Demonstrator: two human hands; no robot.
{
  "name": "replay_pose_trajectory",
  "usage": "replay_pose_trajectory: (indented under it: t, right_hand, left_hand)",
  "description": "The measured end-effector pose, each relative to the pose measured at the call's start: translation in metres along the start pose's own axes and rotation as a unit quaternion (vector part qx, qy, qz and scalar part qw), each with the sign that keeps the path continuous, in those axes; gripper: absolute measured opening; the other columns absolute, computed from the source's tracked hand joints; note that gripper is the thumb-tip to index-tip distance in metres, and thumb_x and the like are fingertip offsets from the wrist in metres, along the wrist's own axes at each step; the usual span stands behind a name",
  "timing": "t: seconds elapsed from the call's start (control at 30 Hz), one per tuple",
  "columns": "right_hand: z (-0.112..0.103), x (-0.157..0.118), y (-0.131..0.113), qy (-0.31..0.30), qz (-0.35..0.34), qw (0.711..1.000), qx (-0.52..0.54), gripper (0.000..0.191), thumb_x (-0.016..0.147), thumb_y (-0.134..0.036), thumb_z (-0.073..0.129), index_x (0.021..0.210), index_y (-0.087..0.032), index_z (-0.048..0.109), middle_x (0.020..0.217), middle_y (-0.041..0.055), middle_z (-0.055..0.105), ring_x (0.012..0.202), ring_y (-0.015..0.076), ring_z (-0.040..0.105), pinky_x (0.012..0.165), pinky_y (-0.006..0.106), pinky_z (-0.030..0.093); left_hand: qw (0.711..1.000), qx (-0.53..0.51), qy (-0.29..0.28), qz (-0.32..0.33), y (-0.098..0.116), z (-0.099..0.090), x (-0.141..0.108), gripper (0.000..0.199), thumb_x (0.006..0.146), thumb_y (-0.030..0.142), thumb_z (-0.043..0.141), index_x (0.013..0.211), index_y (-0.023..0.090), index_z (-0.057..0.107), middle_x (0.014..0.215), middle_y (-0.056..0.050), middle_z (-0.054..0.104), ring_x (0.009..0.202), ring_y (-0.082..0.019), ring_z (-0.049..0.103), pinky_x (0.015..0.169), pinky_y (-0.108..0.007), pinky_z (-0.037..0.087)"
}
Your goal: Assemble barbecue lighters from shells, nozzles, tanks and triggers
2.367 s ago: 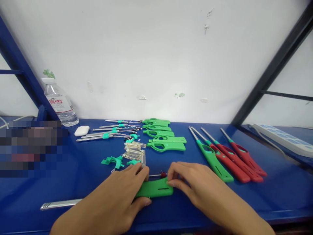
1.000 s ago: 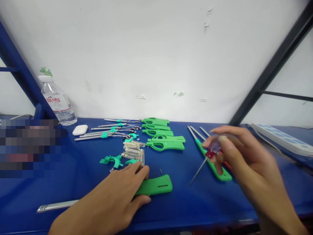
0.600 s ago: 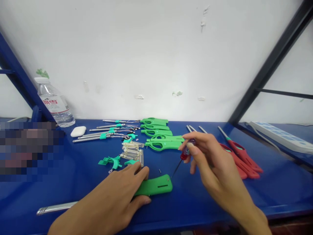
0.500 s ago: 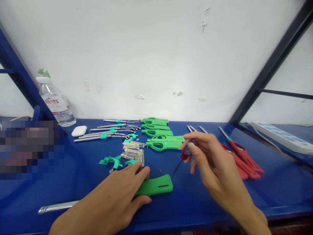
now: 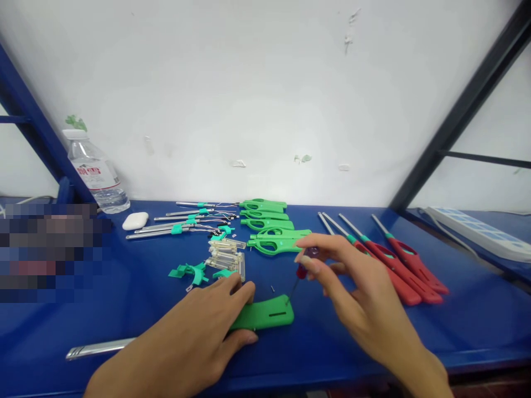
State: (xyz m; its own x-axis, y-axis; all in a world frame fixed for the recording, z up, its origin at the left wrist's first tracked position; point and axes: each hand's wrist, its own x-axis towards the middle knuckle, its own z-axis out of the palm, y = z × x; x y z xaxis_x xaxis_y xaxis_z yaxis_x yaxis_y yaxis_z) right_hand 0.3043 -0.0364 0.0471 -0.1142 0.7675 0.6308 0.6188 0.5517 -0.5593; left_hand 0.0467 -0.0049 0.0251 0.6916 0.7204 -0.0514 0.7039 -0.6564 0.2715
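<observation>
My left hand (image 5: pixel 199 326) presses a green lighter (image 5: pixel 265 314) flat on the blue table, its metal tube (image 5: pixel 99 348) sticking out left of my wrist. Between the fingertips of my right hand (image 5: pixel 352 282) is a screwdriver (image 5: pixel 302 271) with a red and clear handle. The blade slants down to the screw hole near the lighter's right end; whether it sits in a screw head is too small to tell. A tiny screw (image 5: pixel 272 288) lies just behind the lighter. Behind my left hand are clear fuel tanks (image 5: pixel 226 257) and teal plastic pieces (image 5: pixel 191 273).
Green handle shells (image 5: pixel 269 243) and metal tubes with wires (image 5: pixel 160 231) lie toward the wall. Red lighters (image 5: pixel 409 265) rest at the right, near a power strip (image 5: pixel 477 232). A white case (image 5: pixel 135 221) and water bottle (image 5: pixel 99 177) stand back left.
My right hand has moved slightly left and down, bringing the screwdriver tip from beside the lighter's end onto its screw hole. My left hand and the lighter have stayed in place.
</observation>
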Motion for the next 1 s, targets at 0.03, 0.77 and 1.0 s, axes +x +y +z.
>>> replay_pose_trajectory:
  t: [0.03, 0.77, 1.0]
  right_hand:
    - [0.001, 0.000, -0.001, 0.001, -0.009, 1.000, -0.001, 0.020, 0.108, -0.028, 0.062, 0.125, -0.038, 0.064, 0.112, -0.0067, 0.074, 0.081, 0.0094, 0.070, 0.070, 0.020, 0.055]
    - [-0.008, 0.004, -0.003, -0.010, -0.031, 0.999, 0.015, 0.036, 0.111, -0.021, 0.052, 0.139, -0.038, 0.066, 0.128, 0.0003, 0.074, 0.118, 0.0197, 0.069, 0.099, 0.035, 0.055]
    - [-0.009, 0.005, -0.001, 0.058, -0.066, 0.993, -0.076, 0.015, 0.102, -0.022, 0.070, 0.115, -0.030, 0.072, 0.096, 0.0002, 0.070, 0.082, 0.0168, 0.068, 0.076, 0.028, 0.056]
  left_hand:
    - [1.000, -0.001, 0.002, 0.002, 0.000, 0.000, 0.000, 0.038, 0.110, 0.047, 0.052, 0.145, 0.033, 0.053, 0.148, -0.008, 0.059, 0.124, -0.036, 0.065, 0.100, -0.057, 0.053]
    - [1.000, -0.030, 0.009, -0.002, 0.008, -0.005, 0.007, 0.024, 0.108, 0.042, 0.056, 0.129, 0.032, 0.060, 0.134, -0.005, 0.063, 0.104, -0.031, 0.071, 0.088, -0.049, 0.054]
    - [0.999, -0.029, 0.015, 0.000, 0.009, -0.004, 0.007, 0.023, 0.108, 0.042, 0.056, 0.129, 0.032, 0.060, 0.136, -0.005, 0.061, 0.104, -0.031, 0.070, 0.088, -0.050, 0.053]
